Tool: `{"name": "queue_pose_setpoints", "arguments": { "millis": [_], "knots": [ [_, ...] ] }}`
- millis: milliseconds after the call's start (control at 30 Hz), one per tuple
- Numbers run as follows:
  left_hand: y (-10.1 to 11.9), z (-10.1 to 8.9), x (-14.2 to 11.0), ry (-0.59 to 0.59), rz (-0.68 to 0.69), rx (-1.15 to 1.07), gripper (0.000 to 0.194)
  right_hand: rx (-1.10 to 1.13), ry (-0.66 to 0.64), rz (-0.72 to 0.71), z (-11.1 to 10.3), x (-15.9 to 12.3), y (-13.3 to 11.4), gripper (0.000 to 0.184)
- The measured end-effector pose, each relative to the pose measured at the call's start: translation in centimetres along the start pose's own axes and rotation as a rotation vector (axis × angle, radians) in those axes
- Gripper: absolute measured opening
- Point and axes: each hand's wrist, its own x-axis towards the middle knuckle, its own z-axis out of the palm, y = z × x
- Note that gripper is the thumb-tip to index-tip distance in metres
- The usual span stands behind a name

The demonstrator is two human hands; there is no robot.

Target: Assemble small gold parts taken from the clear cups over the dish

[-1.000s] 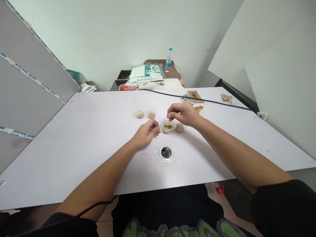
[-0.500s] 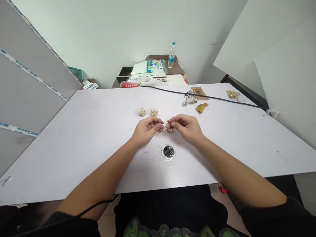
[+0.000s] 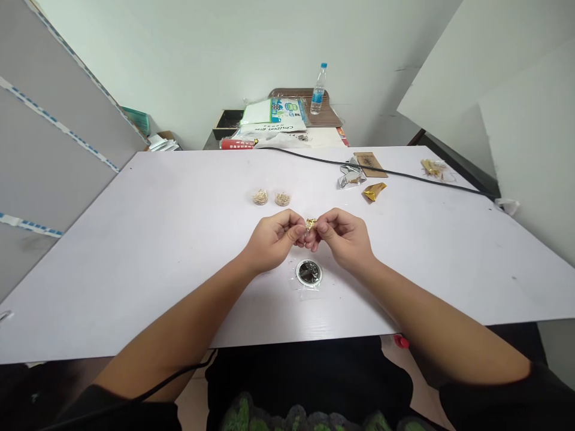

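Observation:
My left hand [image 3: 274, 242] and my right hand [image 3: 344, 239] meet over the middle of the white table [image 3: 135, 251], fingertips pinched together. Between the fingertips shows a small cup of gold-coloured pieces [image 3: 310, 224]; I cannot tell which pinch grips it. Just in front of the hands lies a round metal disc in clear wrap [image 3: 308, 272]. Two small clear cups of pale pieces [image 3: 260, 197] [image 3: 283, 199] stand beyond the left hand.
A black cable [image 3: 404, 175] crosses the far right of the table. Near it lie a silver wrapper [image 3: 349, 177], a gold wrapper [image 3: 374, 191], a brown card [image 3: 367, 163] and gold bits [image 3: 432, 167]. A water bottle [image 3: 318, 90] and papers sit on a stand behind.
My right hand came back from the cups toward my left hand. Both hands now pinch close together, nearer the disc. The view has shifted slightly.

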Motion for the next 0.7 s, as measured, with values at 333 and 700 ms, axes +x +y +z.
{"name": "queue_pose_setpoints", "arguments": {
  "millis": [333,700],
  "knots": [
    [1.1,1.3,-0.3,-0.043,-0.009,-0.125,0.041,0.039,0.042,0.020,1.2,-0.8,0.2,0.041],
    [1.0,1.8,-0.4,-0.026,-0.092,-0.207,0.044,-0.042,0.106,0.023,2.4,-1.3,-0.7,0.048]
  ]
}}
